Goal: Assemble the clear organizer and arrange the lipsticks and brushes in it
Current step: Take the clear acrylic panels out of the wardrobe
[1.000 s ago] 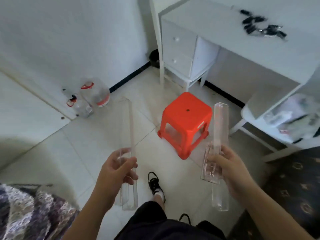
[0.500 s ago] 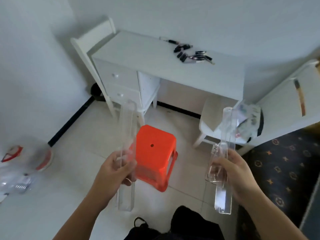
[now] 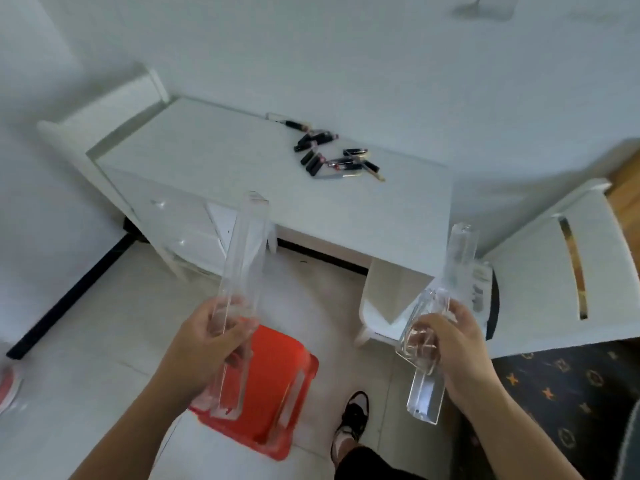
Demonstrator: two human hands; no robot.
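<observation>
Bare forearms with no sleeves, dark trousers [image 3: 367,467], and a black-and-white sneaker [image 3: 351,422] over a white sock.

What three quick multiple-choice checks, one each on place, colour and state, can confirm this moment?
1. The lipsticks and brushes lie:
A. on the white desk
B. on the stool
C. on the carpet

2. The stool is:
A. blue
B. orange-red
C. white

3. The clear organizer pieces are:
A. joined together
B. lying on the floor
C. held apart, one or more per hand

Answers: 1 A, they sit scattered on the white desk. 2 B, its top shows orange-red. 3 C, the left hand grips one long clear piece and the right hand grips other clear pieces.
</observation>
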